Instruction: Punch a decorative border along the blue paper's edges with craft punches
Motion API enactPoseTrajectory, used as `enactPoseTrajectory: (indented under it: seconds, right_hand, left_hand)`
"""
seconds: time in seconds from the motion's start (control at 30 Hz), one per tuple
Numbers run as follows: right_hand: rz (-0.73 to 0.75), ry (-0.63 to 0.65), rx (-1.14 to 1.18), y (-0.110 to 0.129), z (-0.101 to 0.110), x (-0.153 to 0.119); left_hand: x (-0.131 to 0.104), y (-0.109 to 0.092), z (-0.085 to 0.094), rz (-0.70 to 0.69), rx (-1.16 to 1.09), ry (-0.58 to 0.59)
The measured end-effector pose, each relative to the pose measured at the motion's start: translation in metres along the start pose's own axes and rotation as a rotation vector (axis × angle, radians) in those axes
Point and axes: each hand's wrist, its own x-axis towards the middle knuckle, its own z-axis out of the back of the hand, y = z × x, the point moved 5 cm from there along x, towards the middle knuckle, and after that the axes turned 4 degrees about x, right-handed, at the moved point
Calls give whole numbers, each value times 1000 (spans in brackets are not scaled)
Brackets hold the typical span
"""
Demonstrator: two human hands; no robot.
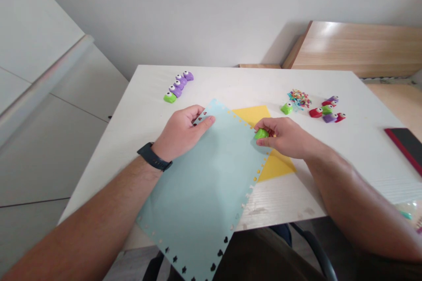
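Observation:
A light blue sheet of paper point(211, 175) with small shapes punched along its edges is tilted over the table's front edge. My left hand point(183, 131), with a dark band at the wrist, pinches its upper left edge, thumb on top. My right hand point(280, 136) is closed around a green craft punch point(261, 134) at the sheet's right edge. Whether the paper sits inside the punch's slot I cannot tell. Under the blue sheet lies a yellow sheet point(277, 167), partly covered.
Purple and green punches point(176, 91) stand in a row at the back left. To the right are a lone green punch point(286, 108), a heap of colourful paper bits point(299, 98) and a cluster of red, purple and green punches point(327, 109). A dark red-edged object point(407, 145) lies at the right edge.

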Motion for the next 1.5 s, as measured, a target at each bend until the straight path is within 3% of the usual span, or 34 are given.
enactPoseTrajectory:
  seconds: [0.4, 0.87, 1.5]
  right_hand:
    - [31, 62, -58, 10, 5, -4]
    - [31, 107, 1, 2, 18, -5]
    - [36, 131, -44, 3, 17, -5]
  left_hand:
    - [0, -2, 1, -9, 33, -6]
    - [1, 0, 4, 12, 37, -35]
    - [1, -2, 7, 32, 10, -48]
